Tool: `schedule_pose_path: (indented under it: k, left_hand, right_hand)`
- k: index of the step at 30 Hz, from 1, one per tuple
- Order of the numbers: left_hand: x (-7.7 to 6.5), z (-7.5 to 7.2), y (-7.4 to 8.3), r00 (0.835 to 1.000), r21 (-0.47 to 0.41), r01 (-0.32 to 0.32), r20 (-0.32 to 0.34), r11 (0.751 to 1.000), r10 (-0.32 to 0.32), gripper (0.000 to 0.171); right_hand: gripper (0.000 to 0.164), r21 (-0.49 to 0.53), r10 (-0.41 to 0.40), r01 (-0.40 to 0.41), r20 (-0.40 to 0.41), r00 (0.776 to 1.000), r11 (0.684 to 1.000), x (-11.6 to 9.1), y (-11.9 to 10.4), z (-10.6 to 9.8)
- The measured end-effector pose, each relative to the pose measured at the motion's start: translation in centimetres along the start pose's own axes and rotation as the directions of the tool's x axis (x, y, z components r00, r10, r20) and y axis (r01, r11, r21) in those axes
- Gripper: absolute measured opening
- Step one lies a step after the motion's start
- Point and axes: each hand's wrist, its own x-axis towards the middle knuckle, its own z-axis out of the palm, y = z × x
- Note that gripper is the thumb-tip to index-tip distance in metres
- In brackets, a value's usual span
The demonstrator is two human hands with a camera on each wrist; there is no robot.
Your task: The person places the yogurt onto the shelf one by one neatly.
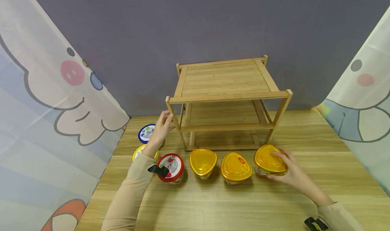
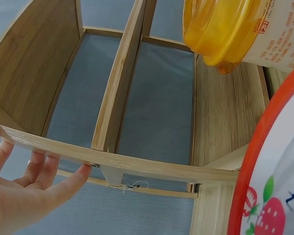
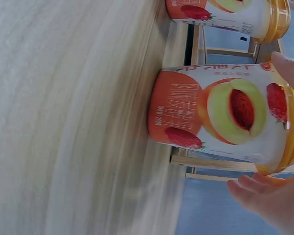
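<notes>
My left hand (image 1: 161, 127) is at the left side of a light wooden shelf rack (image 1: 228, 78). In the left wrist view its fingertips touch the rack's upright post (image 2: 152, 165), without closing round it. On the right, my right hand (image 1: 290, 171) holds a yogurt cup (image 1: 269, 159) by its amber lid, thumb and fingers on opposite sides. This cup (image 3: 220, 112) has a peach and strawberry print and stands in front of the rack's right end. Two similar amber-lidded cups, one in the middle (image 1: 236, 166) and one further left (image 1: 203, 161), stand beside it.
A red-lidded tub (image 1: 173, 166) stands by my left forearm. Behind it are a yellow-lidded tub (image 1: 138, 151), partly hidden by my arm, and a blue-lidded tub (image 1: 146, 132). Grey cloth (image 1: 213, 24) backs the wooden table (image 1: 231, 207); cartoon-print curtains (image 1: 39, 55) flank it.
</notes>
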Motion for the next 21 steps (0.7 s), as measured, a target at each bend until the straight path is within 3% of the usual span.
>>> schedule_pose_path:
  k: [21]
  left_hand:
    - [0.04,-0.03,-0.31,1.000,0.016,-0.021,-0.003,1.000,0.021,0.033]
  right_hand:
    - [0.072,0.113,0.074,-0.070,-0.027,0.997,0.991,0.35,0.89,0.73]
